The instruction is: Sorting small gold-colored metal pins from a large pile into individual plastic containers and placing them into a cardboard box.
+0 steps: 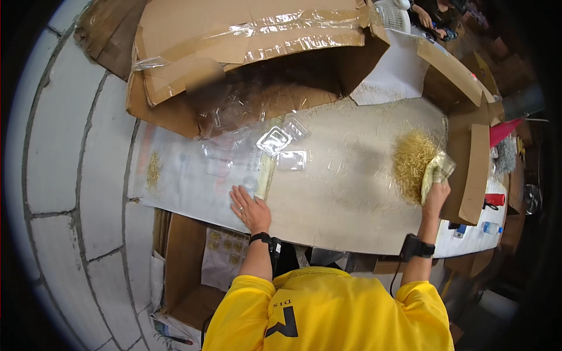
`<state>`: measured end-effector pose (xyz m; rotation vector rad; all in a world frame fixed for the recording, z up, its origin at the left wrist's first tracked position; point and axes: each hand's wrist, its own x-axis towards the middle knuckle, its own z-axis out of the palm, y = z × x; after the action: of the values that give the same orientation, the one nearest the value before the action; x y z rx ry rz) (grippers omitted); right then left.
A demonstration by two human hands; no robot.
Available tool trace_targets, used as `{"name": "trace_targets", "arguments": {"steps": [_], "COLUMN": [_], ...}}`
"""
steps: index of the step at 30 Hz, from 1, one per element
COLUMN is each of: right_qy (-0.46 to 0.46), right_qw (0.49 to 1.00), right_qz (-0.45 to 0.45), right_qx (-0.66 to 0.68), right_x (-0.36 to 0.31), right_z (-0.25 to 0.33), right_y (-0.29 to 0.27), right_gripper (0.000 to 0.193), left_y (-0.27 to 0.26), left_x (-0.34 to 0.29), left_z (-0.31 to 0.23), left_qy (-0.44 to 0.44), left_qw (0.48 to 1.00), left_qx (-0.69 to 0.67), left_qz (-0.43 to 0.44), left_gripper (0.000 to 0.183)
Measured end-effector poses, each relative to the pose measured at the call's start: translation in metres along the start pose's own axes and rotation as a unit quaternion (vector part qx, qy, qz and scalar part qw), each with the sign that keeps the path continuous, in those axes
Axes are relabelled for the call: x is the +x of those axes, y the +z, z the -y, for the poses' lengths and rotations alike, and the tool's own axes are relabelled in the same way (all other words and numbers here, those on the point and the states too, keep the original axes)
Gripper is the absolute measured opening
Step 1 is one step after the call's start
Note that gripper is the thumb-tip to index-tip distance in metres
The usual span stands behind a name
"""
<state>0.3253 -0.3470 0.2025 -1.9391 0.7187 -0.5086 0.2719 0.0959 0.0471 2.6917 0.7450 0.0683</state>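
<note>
My left hand (252, 210) lies flat on the white sheet near the table's front edge, fingers spread, a ring on one finger. At the right, my right hand (436, 197) is closed on a pale yellow cloth (431, 175), though its folds hide the fingertips. The cloth presses against the right side of a heap of thin gold-coloured metal pins (411, 161). Something clear and shiny, like plastic (446, 166), shows at the top of the cloth; I cannot tell whether my hand holds it too. Clear plastic boxes (274, 141) lie in the middle of the table.
A large cardboard box (252, 35) on its side holds more clear plastic boxes. Cardboard walls (473, 169) border the right. A small pin pile (154, 169) sits far left. An open carton (187, 257) stands below the front edge. Another person's hands (430, 22) show at the back right.
</note>
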Motion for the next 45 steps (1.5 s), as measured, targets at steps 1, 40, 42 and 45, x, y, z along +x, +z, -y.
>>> {"name": "trace_targets", "arguments": {"steps": [1,40,42,45], "right_qy": [-0.070,-0.060,-0.073,-0.106], "right_qw": [0.996,0.998,0.996,0.991], "right_qz": [-0.006,-0.028,-0.029,-0.011], "right_qx": [0.059,0.011,0.035,-0.085], "right_x": [-0.009,-0.009,-0.010,0.000], "right_z": [0.018,-0.017,-0.007,-0.031], "right_y": [-0.001,0.005,0.008,0.007], "right_gripper": [0.034,0.027,0.026,0.026], "left_y": [-0.001,-0.001,0.003,0.000], "left_x": [-0.003,-0.003,0.002,-0.002], "left_z": [0.002,0.003,0.001,0.003], "left_qy": [-0.002,0.001,0.000,0.008], "left_qw": [1.000,1.000,1.000,1.000], "left_qx": [0.007,0.011,0.013,0.008], "left_qz": [0.003,0.004,-0.002,0.002], "left_gripper": [0.063,0.063,0.063,0.064]}}
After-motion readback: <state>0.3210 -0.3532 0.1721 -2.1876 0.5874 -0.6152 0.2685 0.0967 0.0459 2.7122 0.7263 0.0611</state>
